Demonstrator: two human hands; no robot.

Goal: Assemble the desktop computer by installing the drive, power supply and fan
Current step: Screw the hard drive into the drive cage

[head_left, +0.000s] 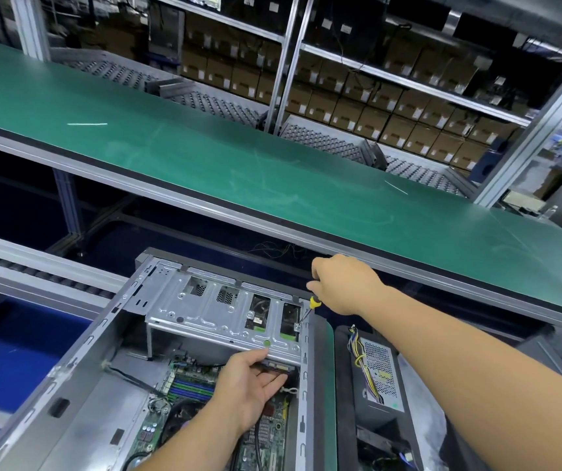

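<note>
**Inspector:** Two hands are at the open computer case (79, 379), both working on its drive cage (218, 314). State the right hand.

**Assessor:** The right hand (342, 283) is curled round the top of a yellow-handled screwdriver (308, 309). The shaft slopes down to a screw at the cage's right front corner, and the tip touches it.

**Inspector:** And the left hand?

**Assessor:** The left hand (250, 385) reaches under the cage's front edge. Its fingers lie fairly straight against the underside of the drive (278, 366), thumb up at the cage lip. Whether the fingertips grip anything is hidden.

**Inspector:** Other items?

**Assessor:** The motherboard (191, 385) lies on the case floor below the cage. The power supply (376, 375), with its yellow wire bundle, sits outside, just right of the case. A green conveyor belt (205, 154) runs behind the case.
</note>
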